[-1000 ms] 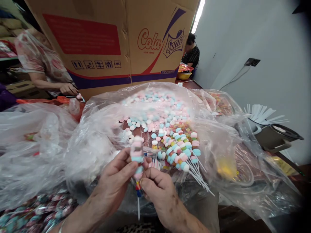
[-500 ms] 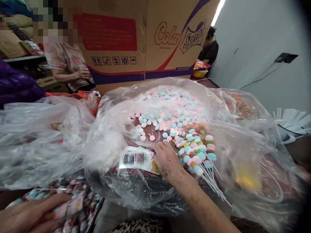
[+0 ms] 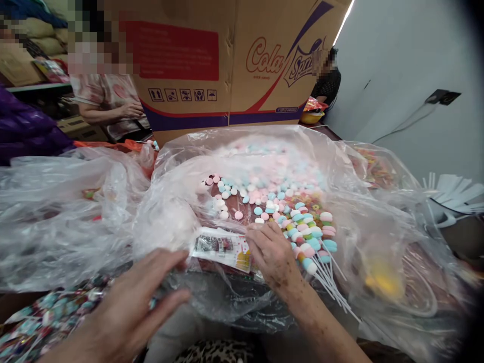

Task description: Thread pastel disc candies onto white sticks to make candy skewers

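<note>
My left hand (image 3: 132,297) reaches in from the lower left, thumb and fingers apart and nothing in it. Just beyond its fingertips lies a small stack of printed plastic wrappers (image 3: 214,244), white with dark print. My right hand (image 3: 270,252) has its fingers curled at the wrappers' right edge, pinching there; the fingertips are partly hidden. Beside that hand rest several marshmallow skewers (image 3: 308,232) in pink, blue and white, their white sticks pointing toward me. Loose marshmallows (image 3: 264,186) spread behind, partly under a clear plastic bag (image 3: 174,171).
At lower left, a box holds many wrapped candies (image 3: 56,312). A large cardboard carton (image 3: 189,55) stands behind. Crumpled plastic (image 3: 68,217) covers the left; white sticks (image 3: 454,191) stand at right. One person (image 3: 109,101) is behind at left, another (image 3: 328,80) at right.
My left hand has let go of a wrapped marshmallow candy over the lower-left box, risen rightward toward the wrappers and opened. My right hand has shifted slightly right, its fingers more curled at the wrapper edge.
</note>
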Available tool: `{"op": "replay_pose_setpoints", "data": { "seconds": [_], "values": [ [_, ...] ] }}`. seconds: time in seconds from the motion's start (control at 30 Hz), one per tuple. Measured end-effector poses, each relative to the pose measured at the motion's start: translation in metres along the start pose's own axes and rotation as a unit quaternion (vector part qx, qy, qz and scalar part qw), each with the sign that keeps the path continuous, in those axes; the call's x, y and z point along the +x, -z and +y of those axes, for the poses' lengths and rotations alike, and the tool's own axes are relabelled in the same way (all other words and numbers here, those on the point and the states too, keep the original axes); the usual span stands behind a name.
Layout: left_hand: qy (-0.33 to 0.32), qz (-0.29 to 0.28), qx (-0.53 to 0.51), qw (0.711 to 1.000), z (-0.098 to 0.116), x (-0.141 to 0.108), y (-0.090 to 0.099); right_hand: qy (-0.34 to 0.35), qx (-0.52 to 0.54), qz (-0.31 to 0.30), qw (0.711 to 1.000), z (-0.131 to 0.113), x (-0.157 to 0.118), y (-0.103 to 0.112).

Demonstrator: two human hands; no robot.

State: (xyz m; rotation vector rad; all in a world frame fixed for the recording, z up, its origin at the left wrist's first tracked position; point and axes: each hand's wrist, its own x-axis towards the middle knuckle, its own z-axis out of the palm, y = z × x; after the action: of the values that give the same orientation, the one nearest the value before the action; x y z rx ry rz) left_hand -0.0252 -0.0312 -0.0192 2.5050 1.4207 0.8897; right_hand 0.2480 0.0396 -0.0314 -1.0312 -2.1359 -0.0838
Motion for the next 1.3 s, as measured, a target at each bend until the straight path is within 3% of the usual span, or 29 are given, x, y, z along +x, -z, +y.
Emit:
{"op": "replay_pose_setpoints", "data": {
  "seconds": [0.1,0.2,0.33,0.47,0.7,0.87,1.03,1.13,1.2,1.3],
  "values": [
    [-0.097,0.021,0.055,0.994,0.021,0.049,-0.028,0.013,0.048,-0.005,0.999,-0.01,-0.003,0.014],
    [-0.091,-0.054,-0.027,0.994,0.031,0.076,-0.049,-0.011,0.094,-0.014,0.995,-0.017,-0.012,0.026],
    [-0.014,-0.203,-0.176,0.963,0.03,0.083,-0.056,-0.1,0.199,-0.024,0.975,-0.018,-0.028,0.036],
    [-0.001,-0.242,-0.227,0.943,0.03,0.083,-0.058,-0.131,0.202,-0.007,0.971,-0.017,-0.038,0.038],
    [0.016,-0.259,-0.276,0.925,0.04,0.088,-0.066,-0.101,0.09,0.09,0.987,-0.016,-0.045,0.031],
    [0.011,-0.244,-0.323,0.914,0.04,0.087,-0.071,-0.099,0.048,0.116,0.987,-0.019,-0.047,0.033],
    [-0.018,-0.203,-0.318,0.926,0.038,0.085,-0.072,-0.126,0.039,0.093,0.987,-0.003,-0.05,0.061],
    [-0.01,-0.201,-0.333,0.921,0.035,0.085,-0.071,-0.164,-0.13,0.11,0.972,0.028,-0.064,0.082],
    [0.005,-0.21,-0.339,0.917,0.033,0.085,-0.07,-0.181,-0.243,0.033,0.952,0.05,-0.076,0.088],
    [0.008,-0.209,-0.346,0.915,0.031,0.085,-0.072,-0.207,-0.325,-0.073,0.92,0.07,-0.093,0.085]
  ]
}}
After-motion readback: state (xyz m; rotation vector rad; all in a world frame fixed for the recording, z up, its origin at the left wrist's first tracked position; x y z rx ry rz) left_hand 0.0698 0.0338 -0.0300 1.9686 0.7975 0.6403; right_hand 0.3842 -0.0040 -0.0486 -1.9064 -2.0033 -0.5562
